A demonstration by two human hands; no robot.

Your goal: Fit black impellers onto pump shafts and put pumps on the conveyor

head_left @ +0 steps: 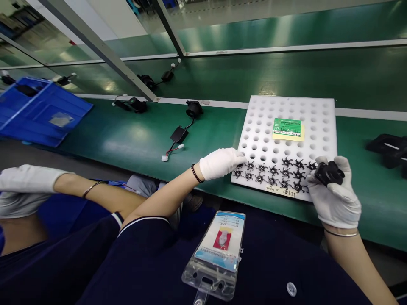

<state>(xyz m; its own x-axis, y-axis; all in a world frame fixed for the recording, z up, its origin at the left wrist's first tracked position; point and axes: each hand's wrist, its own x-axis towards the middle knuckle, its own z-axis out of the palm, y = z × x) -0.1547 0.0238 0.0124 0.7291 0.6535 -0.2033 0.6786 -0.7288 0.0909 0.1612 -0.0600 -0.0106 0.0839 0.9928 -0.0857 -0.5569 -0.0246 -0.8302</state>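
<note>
White gloves cover both of my hands. My right hand (pixel 337 199) grips a small black fan housing (pixel 330 173) over the right front corner of a white foam tray (pixel 254 110). Rows of black fan impellers (pixel 272 170) with curved blades sit along the tray's near side; the holes farther back show no impellers. At the tray's left edge, my left hand (pixel 221 164) has its fingers pressed together beside the leftmost impellers. Whatever those fingertips pinch, if anything, is hidden. A green label (pixel 287 127) on yellow paper lies on the tray.
Left of the tray, a black blower (pixel 193 109) is wired to a black box (pixel 179 134) with white connectors. Another blower (pixel 137 105) lies farther left. A blue crate (pixel 63 110) and a co-worker's gloved hands (pixel 28 186) are leftmost. Blurred black parts (pixel 389 148) lie right. A metal post (pixel 104 55) rises behind.
</note>
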